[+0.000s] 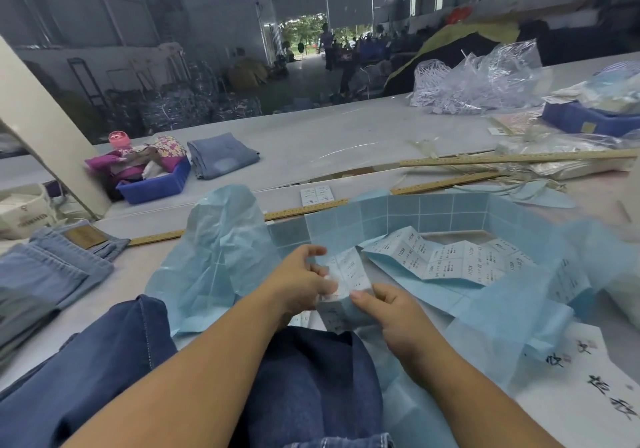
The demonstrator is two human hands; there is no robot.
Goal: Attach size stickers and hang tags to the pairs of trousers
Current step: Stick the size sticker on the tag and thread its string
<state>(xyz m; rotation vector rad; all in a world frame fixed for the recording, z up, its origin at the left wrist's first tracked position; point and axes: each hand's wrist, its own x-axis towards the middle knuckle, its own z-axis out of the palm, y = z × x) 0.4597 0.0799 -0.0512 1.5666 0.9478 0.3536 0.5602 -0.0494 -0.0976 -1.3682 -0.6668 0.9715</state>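
Note:
A long folded strip of white size stickers (446,257) on light blue backing paper lies across the table in front of me. Its near end (349,271) is held up between both hands. My left hand (301,281) pinches that end from the left with thumb and fingers. My right hand (391,312) pinches it from below right. Dark blue denim trousers (304,378) lie under my forearms at the table's near edge. A stack of lighter blue jeans (52,271) sits at the left.
Crumpled blue backing paper (221,246) spreads around the strip. Wooden rulers (512,158) lie across the table. A blue bin (156,184) and folded jeans (221,153) stand at the back left, clear plastic bags (478,77) at the back right. White paper with writing (588,378) lies at the right.

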